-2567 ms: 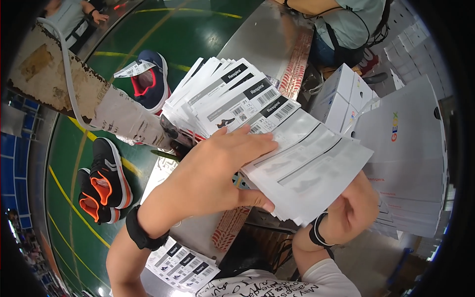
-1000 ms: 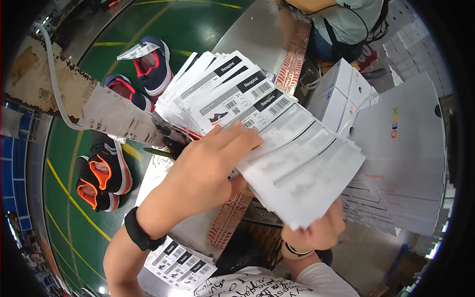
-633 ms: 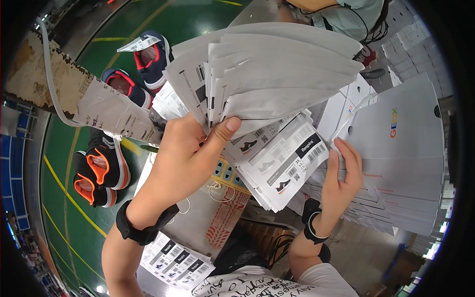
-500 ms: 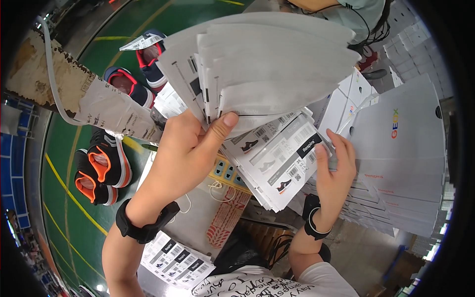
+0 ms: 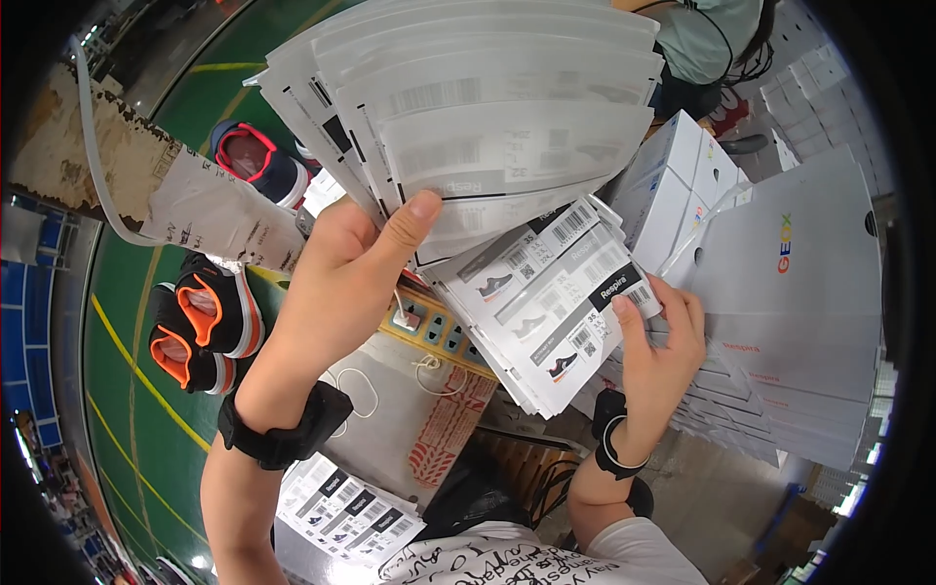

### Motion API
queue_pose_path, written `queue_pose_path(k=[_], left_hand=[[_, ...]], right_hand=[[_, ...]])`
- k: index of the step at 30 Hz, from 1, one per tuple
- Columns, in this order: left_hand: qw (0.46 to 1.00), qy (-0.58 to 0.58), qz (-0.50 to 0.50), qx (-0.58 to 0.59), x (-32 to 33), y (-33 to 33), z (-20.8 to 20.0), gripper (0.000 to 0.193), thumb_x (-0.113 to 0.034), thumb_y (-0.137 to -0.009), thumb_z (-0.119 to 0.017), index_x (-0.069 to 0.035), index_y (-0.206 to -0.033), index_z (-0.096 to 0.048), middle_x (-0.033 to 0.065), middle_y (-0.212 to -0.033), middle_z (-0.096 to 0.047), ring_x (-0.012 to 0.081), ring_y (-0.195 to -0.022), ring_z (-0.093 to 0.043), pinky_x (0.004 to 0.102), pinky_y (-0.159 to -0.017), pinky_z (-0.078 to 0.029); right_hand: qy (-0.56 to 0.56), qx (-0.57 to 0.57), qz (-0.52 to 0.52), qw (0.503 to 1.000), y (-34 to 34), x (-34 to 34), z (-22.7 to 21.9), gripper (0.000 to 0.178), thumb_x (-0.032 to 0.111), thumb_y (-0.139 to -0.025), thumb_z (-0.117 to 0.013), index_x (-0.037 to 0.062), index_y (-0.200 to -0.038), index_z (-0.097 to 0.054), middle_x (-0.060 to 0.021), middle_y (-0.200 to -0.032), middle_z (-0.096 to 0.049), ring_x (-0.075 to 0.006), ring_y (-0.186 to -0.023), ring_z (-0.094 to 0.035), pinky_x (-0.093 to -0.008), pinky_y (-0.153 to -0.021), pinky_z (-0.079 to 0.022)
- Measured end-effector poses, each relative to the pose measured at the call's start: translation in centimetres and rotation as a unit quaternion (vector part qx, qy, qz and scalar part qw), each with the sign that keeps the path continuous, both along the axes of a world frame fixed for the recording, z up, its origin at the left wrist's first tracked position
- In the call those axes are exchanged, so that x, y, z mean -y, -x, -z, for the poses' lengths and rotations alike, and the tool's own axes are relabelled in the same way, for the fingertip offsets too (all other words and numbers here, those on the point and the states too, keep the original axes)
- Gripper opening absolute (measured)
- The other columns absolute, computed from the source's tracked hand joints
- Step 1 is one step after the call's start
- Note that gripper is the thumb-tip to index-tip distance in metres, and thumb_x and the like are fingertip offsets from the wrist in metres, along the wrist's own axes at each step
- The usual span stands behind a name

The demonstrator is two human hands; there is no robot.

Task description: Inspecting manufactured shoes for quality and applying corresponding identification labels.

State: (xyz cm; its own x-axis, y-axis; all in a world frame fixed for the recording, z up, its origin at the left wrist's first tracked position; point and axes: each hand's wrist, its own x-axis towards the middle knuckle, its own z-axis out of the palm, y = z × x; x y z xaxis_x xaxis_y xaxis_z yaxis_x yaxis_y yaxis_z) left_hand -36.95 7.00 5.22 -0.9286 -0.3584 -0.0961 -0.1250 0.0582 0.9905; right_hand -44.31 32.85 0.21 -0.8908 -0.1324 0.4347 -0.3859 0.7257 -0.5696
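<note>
My left hand pinches a thick fan of white label sheets, its thumb lying on top. The upper sheets bow upward, and their print shows faintly through from the other side. With thumb and fingers, my right hand grips the right edge of a stack of printed shoe label sheets. Small shoe pictures, barcodes and black bars are printed on that stack. Its far edge runs beneath the raised fan, so I cannot tell whether the two are joined. Both wrists wear black bands.
Black-and-orange shoes and a navy-and-red shoe stand at the left. Below my hands is a yellow power strip with a white cable. More label sheets lie near my lap. White shoe boxes pile up at right; a person is beyond.
The fanned sheets in my left hand have moved left and up, with their printed undersides showing more. My right fingers have closed onto the edge of the lower stack.
</note>
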Motion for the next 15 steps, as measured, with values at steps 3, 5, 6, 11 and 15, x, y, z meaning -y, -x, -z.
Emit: queue_pose_path(k=[3, 5, 6, 11, 15], left_hand=[[1.0, -0.008, 0.004, -0.014, 0.0, -0.3, 0.3, 0.043, -0.034, -0.1, -0.055, 0.006, -0.115, -0.062, 0.004, -0.098, -0.066, 0.0063, -0.085, -0.054, 0.0224, -0.076, -0.045], [1.0, -0.016, 0.01, -0.023, 0.2, -0.4, 0.5, 0.043, -0.034, -0.1, -0.055, 0.006, -0.115, -0.062, 0.0041, -0.098, -0.066, 0.0064, -0.085, -0.054, 0.0226, -0.076, -0.045], [1.0, -0.018, 0.01, 0.0, 0.4, -0.5, 0.7, 0.043, -0.033, -0.1, -0.055, 0.006, -0.115, -0.061, 0.0042, -0.097, -0.066, 0.0067, -0.085, -0.054, 0.0229, -0.076, -0.045], [1.0, -0.004, -0.007, 0.022, 0.0, -1.1, 0.5, 0.043, -0.034, -0.099, -0.056, 0.007, -0.114, -0.061, 0.0022, -0.092, -0.065, 0.0064, -0.078, -0.053, 0.0232, -0.07, -0.045], [0.998, 0.022, -0.02, -0.046, -0.5, -1.4, 0.5, 0.042, -0.033, -0.099, -0.057, 0.007, -0.11, -0.062, -0.0006, -0.084, -0.063, 0.0058, -0.072, -0.05, 0.0237, -0.063, -0.043]], right_hand=[[0.003, -0.051, -0.001, 0.999, -0.1, 0.2, 0.3, 0.032, 0.015, -0.074, -0.08, 0.0009, -0.1, -0.067, -0.0081, -0.089, -0.058, -0.0229, -0.077, -0.056, -0.0338, -0.072, -0.045], [0.051, -0.004, -0.002, 0.999, -0.3, 0.1, 0.1, 0.029, 0.014, -0.075, -0.08, 0.0009, -0.097, -0.067, -0.0073, -0.086, -0.058, -0.0218, -0.075, -0.055, -0.0327, -0.071, -0.045], [0.1, 0.043, -0.004, 0.994, -0.4, 0.1, 0.0, 0.026, 0.013, -0.076, -0.079, 0.001, -0.094, -0.066, -0.0064, -0.084, -0.059, -0.0207, -0.074, -0.054, -0.0316, -0.071, -0.044], [0.072, 0.014, -0.02, 0.997, -0.4, 0.2, -0.2, 0.021, 0.011, -0.077, -0.077, 0.0006, -0.09, -0.065, -0.0054, -0.079, -0.059, -0.0196, -0.072, -0.053, -0.0309, -0.068, -0.043], [0.03, -0.079, -0.048, 0.995, -0.6, 0.6, -1.3, 0.018, 0.009, -0.077, -0.076, 0.0014, -0.087, -0.064, -0.005, -0.073, -0.057, -0.0181, -0.068, -0.052, -0.0294, -0.064, -0.041]])
